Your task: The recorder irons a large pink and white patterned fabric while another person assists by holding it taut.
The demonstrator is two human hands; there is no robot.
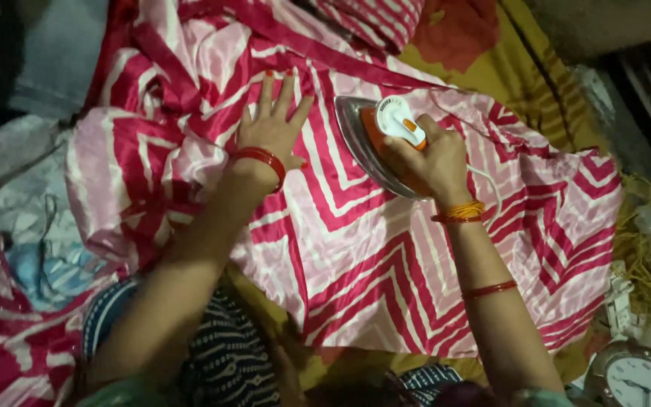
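We press our left hand (271, 124) flat, fingers spread, on the cloth (356, 249) to keep it smooth (pink, striped); our right hand (429, 160) grips the iron (371, 139) just right of it.

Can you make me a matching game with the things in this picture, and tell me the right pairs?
Things:
1. iron
2. left hand
3. clock
4. cloth

Descriptions:
A. pink, red and white zigzag stripes
B. bottom right corner, round with a white face
C. flat on the cloth, fingers spread
D. orange and white, gripped by the right hand

Right pairs: 1-D, 2-C, 3-B, 4-A
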